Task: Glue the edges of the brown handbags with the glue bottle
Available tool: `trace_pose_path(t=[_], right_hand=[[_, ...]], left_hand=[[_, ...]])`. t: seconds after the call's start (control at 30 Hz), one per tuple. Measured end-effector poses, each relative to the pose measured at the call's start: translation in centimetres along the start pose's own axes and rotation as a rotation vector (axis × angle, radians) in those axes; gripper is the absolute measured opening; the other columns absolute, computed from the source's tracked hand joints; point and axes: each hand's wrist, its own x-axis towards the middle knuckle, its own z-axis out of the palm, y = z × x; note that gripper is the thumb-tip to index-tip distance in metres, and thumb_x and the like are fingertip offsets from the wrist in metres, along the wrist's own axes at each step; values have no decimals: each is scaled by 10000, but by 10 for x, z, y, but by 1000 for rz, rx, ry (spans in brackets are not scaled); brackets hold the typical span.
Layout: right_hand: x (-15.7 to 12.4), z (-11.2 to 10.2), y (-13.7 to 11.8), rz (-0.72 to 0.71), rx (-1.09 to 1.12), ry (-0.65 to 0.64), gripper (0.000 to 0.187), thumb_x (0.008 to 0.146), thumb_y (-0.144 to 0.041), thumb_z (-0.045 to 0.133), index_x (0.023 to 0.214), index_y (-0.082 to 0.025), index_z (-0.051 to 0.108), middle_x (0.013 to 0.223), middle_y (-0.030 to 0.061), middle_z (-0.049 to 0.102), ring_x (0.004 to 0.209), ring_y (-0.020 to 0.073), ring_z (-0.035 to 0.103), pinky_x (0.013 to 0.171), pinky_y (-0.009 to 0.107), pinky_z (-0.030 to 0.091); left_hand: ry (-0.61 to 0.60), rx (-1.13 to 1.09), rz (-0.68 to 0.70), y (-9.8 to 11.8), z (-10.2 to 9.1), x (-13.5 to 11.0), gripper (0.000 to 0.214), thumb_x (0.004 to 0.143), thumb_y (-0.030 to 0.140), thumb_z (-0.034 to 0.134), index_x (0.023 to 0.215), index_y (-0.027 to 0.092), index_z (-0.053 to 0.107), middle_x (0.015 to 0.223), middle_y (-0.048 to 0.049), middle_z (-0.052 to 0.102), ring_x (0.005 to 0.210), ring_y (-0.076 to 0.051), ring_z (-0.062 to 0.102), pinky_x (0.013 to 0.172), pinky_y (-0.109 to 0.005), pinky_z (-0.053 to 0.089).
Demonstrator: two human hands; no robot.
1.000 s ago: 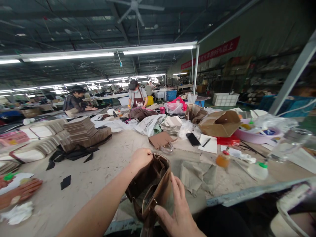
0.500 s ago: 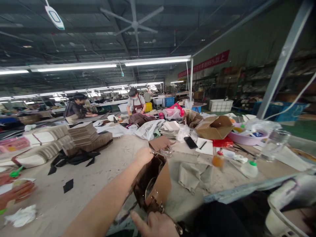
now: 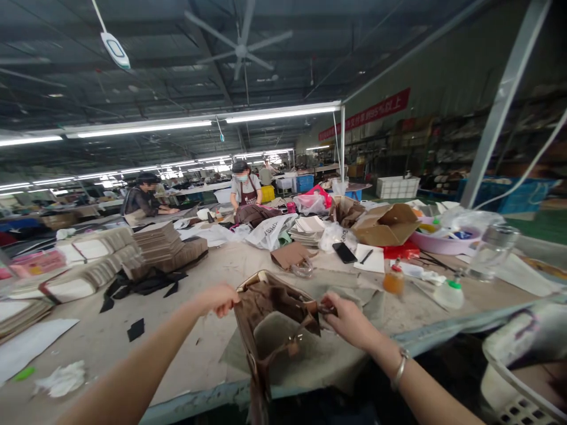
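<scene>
Two hands (one left hand (image 3: 225, 300), one right hand (image 3: 343, 316)), one brown bag (image 3: 256, 298) and one bracelet (image 3: 401, 370). On the table I get one phone (image 3: 344, 252), one pen (image 3: 367, 256) near it, one orange bottle (image 3: 393, 280), one green-capped bottle (image 3: 449, 294), one clear jar (image 3: 494, 254) and one lilac tub (image 3: 443, 244). Around that, one big ceiling fan (image 3: 240, 51), one red banner (image 3: 365, 115), one yellow bin (image 3: 267, 193), one white basket (image 3: 495, 378) and at least three other people (image 3: 245, 192). Stacks (image 3: 153, 241) on the left overlap too much to count, sorry
</scene>
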Motion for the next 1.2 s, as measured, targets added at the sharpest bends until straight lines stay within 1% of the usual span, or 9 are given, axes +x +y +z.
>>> trace_pose_path(t=[0.17, 0.27, 0.37, 0.5, 0.7, 0.83, 0.97, 1.1, 1.2], right_hand=[[42, 5, 20, -74, 55, -79, 580, 657, -46, 467, 1203, -215, 565, 839, 4, 684, 740, 163, 626, 717, 264, 471], [55, 17, 22, -108, 109, -54, 589, 641, -43, 464, 1191, -201, 602, 1035, 49, 690, 934, 204, 630, 871, 328, 474], [58, 21, 22, -200, 247, -43, 524, 714, -109, 513, 1223, -204, 591, 1245, 73, 605, 1139, 242, 551, 1010, 409, 405], [66, 17, 17, -282, 310, -68, 454, 819, -314, 600, 1263, -228, 562, 1281, 87, 573, 1170, 260, 529, 1021, 440, 396], [98, 15, -1, -357, 274, -146, 427, 787, -428, 670, 1151, -207, 645, 1073, 89, 671, 977, 247, 613, 884, 377, 485], [109, 13, -7, -409, 308, -266, 343, 811, -418, 650, 1095, -227, 676, 1019, 62, 675, 936, 219, 616, 846, 327, 489], [110, 17, -2, -373, 337, -207, 298, 830, -395, 631, 1078, -239, 686, 992, 52, 674, 913, 204, 619, 828, 305, 489], [107, 24, 6, -317, 318, -133, 195, 852, -359, 606, 880, -211, 730, 883, 41, 662, 829, 178, 618, 755, 274, 493], [104, 28, 8, -299, 284, -67, 227, 868, -345, 586, 772, -190, 722, 830, 38, 644, 761, 154, 603, 699, 254, 482]], left_hand=[[-28, -41, -34, -17, 2, -27, 394, 748, 536, 505, 574, 184, 529, 479, -33, 575, 474, -185, 559, 500, -300, 437], [244, 185, 108, -8, -1, -34, 413, 695, 564, 597, 845, 180, 628, 844, -106, 695, 790, -292, 632, 697, -397, 471], [454, 345, 414, 10, 0, -30, 429, 738, 351, 637, 1140, 214, 575, 1159, -91, 619, 1028, -280, 571, 866, -396, 429], [434, 462, 649, 32, 9, -6, 236, 790, 322, 622, 1002, 217, 626, 1043, -52, 632, 983, -224, 574, 859, -334, 434], [494, 667, 541, 38, 23, 30, 266, 732, 380, 681, 900, 189, 602, 900, -58, 651, 842, -261, 608, 698, -358, 464], [428, 703, 515, 36, 23, 36, 148, 800, 336, 603, 858, 200, 604, 857, -50, 670, 789, -246, 621, 660, -344, 447], [365, 687, 547, 34, 20, 38, 258, 889, 334, 467, 740, 201, 631, 818, -60, 652, 773, -212, 595, 723, -338, 429], [527, 571, 517, 29, 19, 44, 259, 832, 353, 557, 655, 190, 653, 1004, -95, 602, 942, -259, 537, 828, -391, 403], [442, 361, 576, 23, 16, 51, 239, 806, 298, 590, 599, 184, 624, 1199, -82, 554, 1055, -265, 515, 896, -387, 384]])
